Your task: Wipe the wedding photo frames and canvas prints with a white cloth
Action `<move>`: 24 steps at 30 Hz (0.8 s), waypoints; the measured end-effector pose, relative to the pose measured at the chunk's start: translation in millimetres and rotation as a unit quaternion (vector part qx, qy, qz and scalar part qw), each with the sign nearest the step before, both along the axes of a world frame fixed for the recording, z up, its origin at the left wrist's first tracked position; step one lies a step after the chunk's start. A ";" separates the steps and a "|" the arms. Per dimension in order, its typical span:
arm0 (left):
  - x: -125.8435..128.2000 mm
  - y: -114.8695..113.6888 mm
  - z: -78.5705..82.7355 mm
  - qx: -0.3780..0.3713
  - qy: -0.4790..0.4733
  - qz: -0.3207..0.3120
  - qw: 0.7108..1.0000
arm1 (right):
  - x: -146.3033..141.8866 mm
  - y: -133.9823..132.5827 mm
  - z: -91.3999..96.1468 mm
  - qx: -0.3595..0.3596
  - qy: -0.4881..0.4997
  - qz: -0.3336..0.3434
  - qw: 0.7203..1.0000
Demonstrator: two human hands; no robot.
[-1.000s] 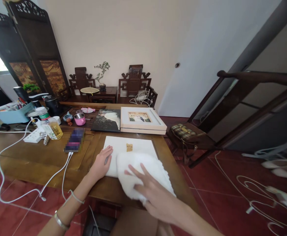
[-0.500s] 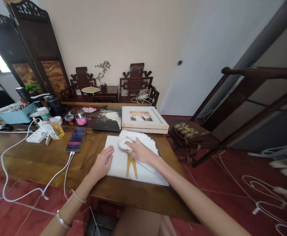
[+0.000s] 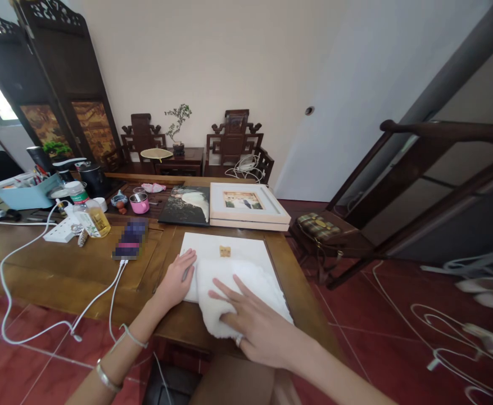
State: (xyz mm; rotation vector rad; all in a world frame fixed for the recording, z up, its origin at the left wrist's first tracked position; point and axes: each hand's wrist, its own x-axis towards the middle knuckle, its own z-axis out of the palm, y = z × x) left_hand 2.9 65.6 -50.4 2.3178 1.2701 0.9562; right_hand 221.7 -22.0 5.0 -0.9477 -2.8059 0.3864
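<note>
A white board [image 3: 246, 242] lies flat near the table's front edge, with the top of a golden-brown stand leg [image 3: 225, 251] showing on it. Most of that leg is covered by a folded white towel [image 3: 212, 281]. My right hand [image 3: 257, 323] presses on the towel, fingers spread over it and thumb tucked by a fold; part of the towel hangs past the board's front edge. At the board's left edge my left hand [image 3: 179, 281] rests with its fingers stretched out, holding nothing.
Behind the board are a framed picture [image 3: 280, 216] and a dark panel with a white bird [image 3: 179, 211]. To the left lie a phone [image 3: 130, 239] with white cables, a pink cup [image 3: 139, 203], an oil bottle [image 3: 96, 219] and a power strip [image 3: 60, 230]. A chair [image 3: 356, 225] stands right.
My right hand has drawn the towel from the board's far part toward me, to the front edge. The leg's top is uncovered and its lower part hidden. My left hand has stayed put.
</note>
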 end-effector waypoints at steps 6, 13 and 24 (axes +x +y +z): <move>-0.2 -0.1 -1.1 -0.002 -0.001 0.002 1.000 | -8.5 54.7 3.4 0.027 -0.039 -0.098 0.994; 0.1 -0.9 3.9 -0.005 0.000 -0.007 1.000 | -48.3 102.8 2.7 0.058 -0.060 -0.177 0.981; -0.9 0.2 1.3 -0.003 0.015 -0.006 1.000 | -13.9 -0.3 -5.3 0.012 -0.007 0.003 1.000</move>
